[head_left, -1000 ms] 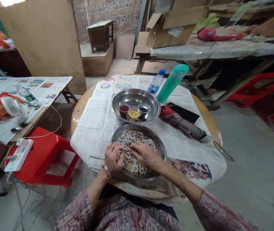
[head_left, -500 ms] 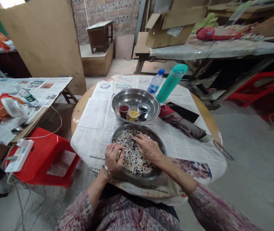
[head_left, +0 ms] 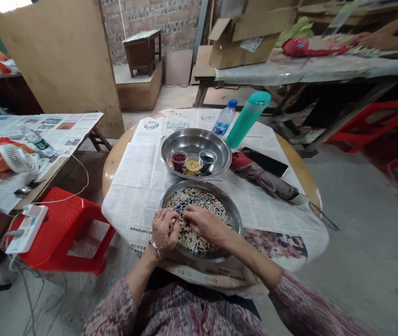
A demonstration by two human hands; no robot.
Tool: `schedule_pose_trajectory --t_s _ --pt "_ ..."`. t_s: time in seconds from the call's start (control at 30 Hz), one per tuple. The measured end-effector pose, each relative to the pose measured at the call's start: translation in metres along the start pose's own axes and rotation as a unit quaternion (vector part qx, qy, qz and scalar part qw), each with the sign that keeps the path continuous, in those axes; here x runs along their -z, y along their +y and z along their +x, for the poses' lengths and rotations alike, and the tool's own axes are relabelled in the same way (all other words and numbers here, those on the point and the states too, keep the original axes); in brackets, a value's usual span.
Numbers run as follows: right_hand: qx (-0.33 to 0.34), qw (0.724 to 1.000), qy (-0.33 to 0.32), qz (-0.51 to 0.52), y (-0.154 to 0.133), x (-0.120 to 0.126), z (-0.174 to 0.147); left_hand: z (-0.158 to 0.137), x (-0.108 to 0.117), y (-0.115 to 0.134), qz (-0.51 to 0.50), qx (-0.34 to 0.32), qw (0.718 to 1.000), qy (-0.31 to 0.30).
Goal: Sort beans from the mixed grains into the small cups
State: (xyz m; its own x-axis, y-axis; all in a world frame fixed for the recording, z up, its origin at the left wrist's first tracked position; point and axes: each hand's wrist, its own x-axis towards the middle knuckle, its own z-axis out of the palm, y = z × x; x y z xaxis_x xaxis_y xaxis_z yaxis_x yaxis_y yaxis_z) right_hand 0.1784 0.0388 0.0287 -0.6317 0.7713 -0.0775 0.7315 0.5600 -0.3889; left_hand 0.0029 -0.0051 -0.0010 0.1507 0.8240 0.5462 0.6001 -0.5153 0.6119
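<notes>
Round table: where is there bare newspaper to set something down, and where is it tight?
Bare newspaper lies left of both steel pans, out to the table edge. A smaller patch lies right of the near pan, below the folded umbrella. It is crowded at the far right: bottle, green flask, phone. Left hand and right hand fill the near pan.

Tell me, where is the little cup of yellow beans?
The cup of yellow beans sits in the far metal bowl, between the red cup and the dark cup.
</notes>
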Motion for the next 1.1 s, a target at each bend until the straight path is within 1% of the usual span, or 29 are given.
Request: schedule_pose_trajectory --t_s 0.07,0.13,0.17,0.23,0.3,0.37,0.43,0.5,0.6,0.67,0.73,0.8,0.9,0.97,1.03,1.1 --pt "-0.056 0.998 0.016 -0.034 0.010 0.010 -0.016 0.000 0.000 0.000 0.001 0.005 1.000 -0.001" --pt "-0.087 0.995 0.021 -0.035 0.015 0.020 -0.032 0.000 -0.001 0.000 0.003 0.007 1.000 -0.003" --pt "-0.084 0.996 0.003 -0.020 0.015 0.023 -0.039 0.000 -0.001 0.000 0.004 0.008 1.000 -0.004" --pt "-0.058 0.996 -0.068 0.028 0.009 0.029 -0.050 0.000 -0.001 0.000 0.007 0.006 1.000 -0.005" --pt "-0.043 0.988 -0.134 0.062 0.002 0.033 -0.053 0.001 -0.001 0.000 0.009 0.002 1.000 -0.008" --pt "-0.039 0.984 -0.157 0.074 -0.002 0.036 -0.049 0.001 0.000 0.000 0.012 0.000 1.000 -0.011" --pt "-0.042 0.987 -0.131 0.077 0.003 0.037 -0.036 0.001 0.000 0.001 0.015 -0.001 1.000 -0.012" --pt "-0.059 0.993 -0.066 0.078 0.015 0.037 -0.019 0.002 0.001 0.002 0.017 -0.003 1.000 -0.012" --pt "-0.124 0.988 0.060 0.062 0.037 0.034 0.004 0.002 0.001 0.002 0.020 -0.006 1.000 -0.010" --pt "-0.171 0.979 0.109 0.032 0.045 0.031 0.013 0.002 0.001 0.001 0.024 -0.006 1.000 -0.008" --pt "-0.192 0.974 0.122 -0.003 0.045 0.027 0.014 0.002 0.001 0.001 0.022 -0.006 1.000 -0.005" --pt "-0.172 0.979 0.109 -0.022 0.037 0.025 0.009 0.002 0.001 0.001 0.017 -0.006 1.000 -0.005" --pt "-0.122 0.991 0.060 0.009 0.020 0.027 -0.001 0.001 0.001 0.001 0.015 -0.001 1.000 -0.011" --pt "-0.109 0.992 0.047 0.051 0.012 0.034 -0.003 0.001 0.001 0.000 0.018 0.000 1.000 -0.012" --pt "-0.099 0.988 0.078 0.094 0.010 0.046 0.002 0.001 0.000 -0.001 0.019 -0.004 1.000 -0.010" --pt "-0.089 0.977 0.142 0.131 0.013 0.061 0.016 0.001 0.000 -0.001 0.017 -0.007 1.000 -0.007"
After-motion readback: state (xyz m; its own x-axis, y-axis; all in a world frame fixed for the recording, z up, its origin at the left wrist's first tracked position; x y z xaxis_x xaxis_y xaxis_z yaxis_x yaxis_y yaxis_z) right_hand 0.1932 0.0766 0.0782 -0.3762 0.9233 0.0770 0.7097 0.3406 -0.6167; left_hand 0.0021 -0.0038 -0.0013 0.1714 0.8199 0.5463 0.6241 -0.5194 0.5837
